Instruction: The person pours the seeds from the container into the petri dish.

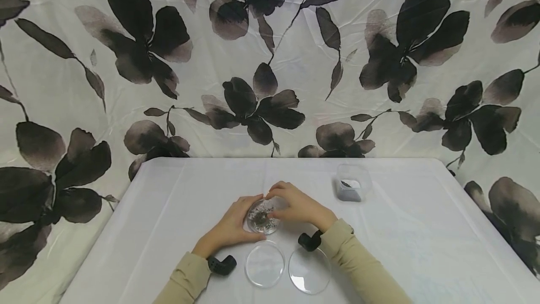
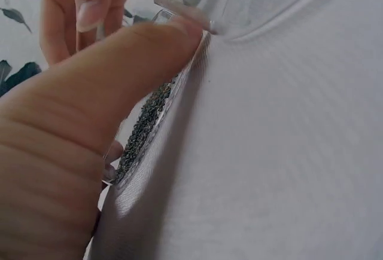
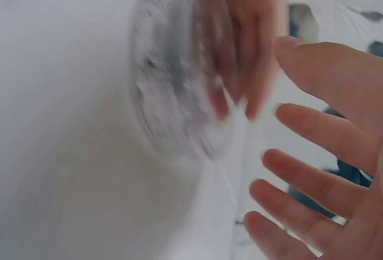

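Note:
A clear round petri dish (image 1: 262,230) stands on the white table with dark grains (image 2: 146,122) and pale specks inside. My left hand (image 1: 232,223) holds the dish from the left, its thumb along the near side and its fingers round the far side. Over the dish's right part is my right hand (image 1: 297,206), thumb and fingers spread apart. In the right wrist view, the fingers (image 3: 317,179) of that hand are fairly straight, with nothing between them. The dish looks blurred there.
Two clear round dishes or lids, the left one (image 1: 265,285) and the right one (image 1: 310,271), lie near my wrists. A small clear open box (image 1: 349,195) with something dark grey stands at the back right. Behind the table hangs a floral cloth (image 1: 270,60).

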A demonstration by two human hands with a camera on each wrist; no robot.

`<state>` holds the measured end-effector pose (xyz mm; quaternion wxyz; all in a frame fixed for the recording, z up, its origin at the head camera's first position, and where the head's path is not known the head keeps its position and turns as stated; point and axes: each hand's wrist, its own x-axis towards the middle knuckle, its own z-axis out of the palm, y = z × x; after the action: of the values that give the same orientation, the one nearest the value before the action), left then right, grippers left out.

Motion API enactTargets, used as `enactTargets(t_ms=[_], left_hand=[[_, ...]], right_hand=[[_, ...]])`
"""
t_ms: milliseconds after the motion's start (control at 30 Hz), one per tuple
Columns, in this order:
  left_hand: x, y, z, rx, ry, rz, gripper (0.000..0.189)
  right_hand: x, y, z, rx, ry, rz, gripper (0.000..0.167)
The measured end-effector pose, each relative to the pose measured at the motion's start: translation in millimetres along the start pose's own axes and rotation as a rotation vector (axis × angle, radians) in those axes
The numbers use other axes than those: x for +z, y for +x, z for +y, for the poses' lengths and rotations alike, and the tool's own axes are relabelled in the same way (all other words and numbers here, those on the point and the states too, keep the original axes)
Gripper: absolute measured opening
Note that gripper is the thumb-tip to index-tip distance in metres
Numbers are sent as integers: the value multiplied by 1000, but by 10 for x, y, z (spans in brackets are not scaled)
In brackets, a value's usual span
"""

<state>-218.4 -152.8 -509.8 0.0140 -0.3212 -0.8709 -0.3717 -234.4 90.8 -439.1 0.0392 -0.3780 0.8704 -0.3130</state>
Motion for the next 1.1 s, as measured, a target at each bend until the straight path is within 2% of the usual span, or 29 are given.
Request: enactTargets(t_ms=[100, 300, 400, 500, 600, 667, 800, 867, 933, 1033, 1100], left_hand=[[-73, 6, 35, -19, -34, -30, 105], [-260, -44, 145, -105, -93, -94, 99], [-364, -134, 183, -123, -79, -96, 90], [-423, -284, 187, -111, -54, -69, 76], [-423, -477, 217, -85, -40, -34, 62], [-403, -608, 268, -53, -24, -15, 56], [-320, -808, 424, 33, 23, 9, 59], [-263, -874, 499, 56, 40, 13, 65], [-196, -925, 560, 36, 42, 1, 75], [-72, -963, 624, -50, -3, -38, 90], [26, -962, 655, -107, -49, -56, 100]], right_hand=[[-163, -22, 47, -27, 6, 62, 35], [-551, -169, 208, -44, 24, 218, 32], [-734, -295, 328, -34, 55, 303, 33], [-887, -451, 459, -19, 100, 397, 35], [-1006, -644, 593, 19, 192, 518, 36], [-1058, -780, 683, 67, 294, 617, 38], [-1058, -1057, 919, 143, 584, 790, 46], [-995, -1180, 1052, 186, 714, 808, 52], [-909, -1282, 1168, 249, 804, 771, 59], [-780, -1387, 1289, 345, 868, 683, 70], [-722, -1426, 1337, 395, 862, 628, 79]])
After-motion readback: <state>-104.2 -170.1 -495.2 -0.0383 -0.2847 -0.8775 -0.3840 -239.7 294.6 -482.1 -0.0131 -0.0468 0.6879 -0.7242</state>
